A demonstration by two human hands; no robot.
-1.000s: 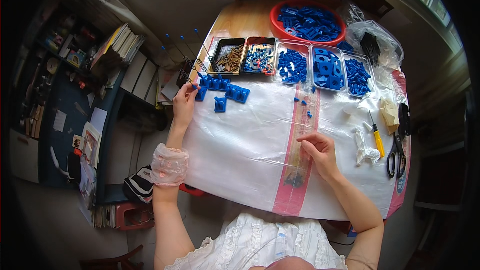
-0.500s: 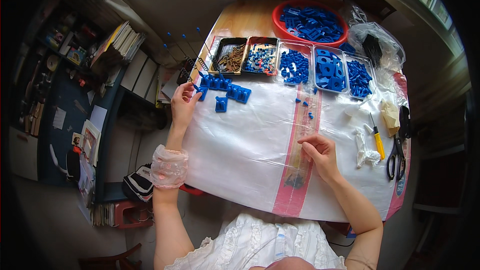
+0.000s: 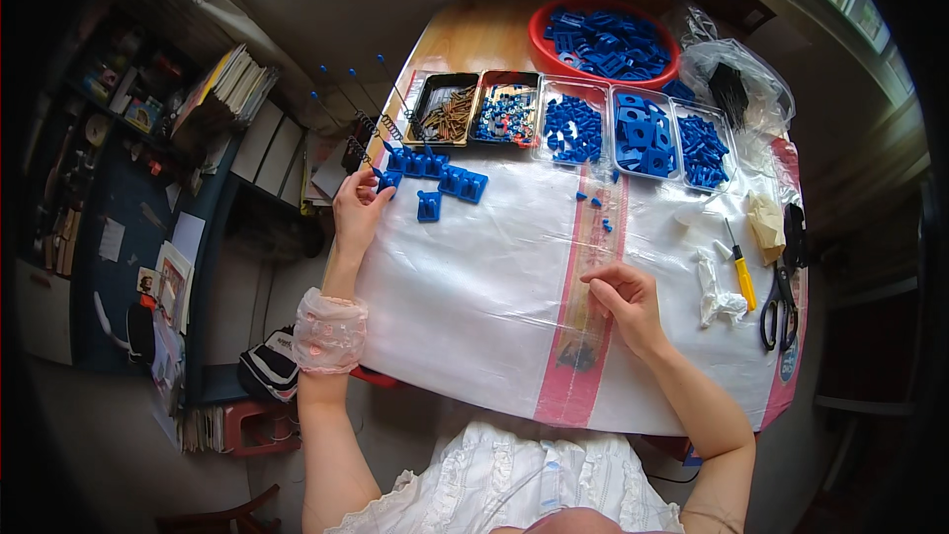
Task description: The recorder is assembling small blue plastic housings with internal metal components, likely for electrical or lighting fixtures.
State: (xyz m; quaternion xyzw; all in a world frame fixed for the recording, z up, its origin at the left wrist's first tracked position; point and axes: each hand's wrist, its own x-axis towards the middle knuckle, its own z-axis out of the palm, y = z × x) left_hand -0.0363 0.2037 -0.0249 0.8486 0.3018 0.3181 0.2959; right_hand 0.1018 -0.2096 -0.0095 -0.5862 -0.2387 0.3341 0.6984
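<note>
Head view: left fingers [image 3: 360, 184] pinch a blue piece [image 3: 390, 181], its spring [image 3: 358, 151] slanting up-left; right fingers [image 3: 610, 275] parted, empty.

My left arm [image 3: 324, 425] stretches far along the left side, the left hand [image 3: 356, 213] bent around with thumb and fingers facing. My right arm [image 3: 704, 396] bends at the elbow, its forearm slanting inward; the right hand [image 3: 631, 305], nearer me, is loosely curled, fingers pointing left.
</note>
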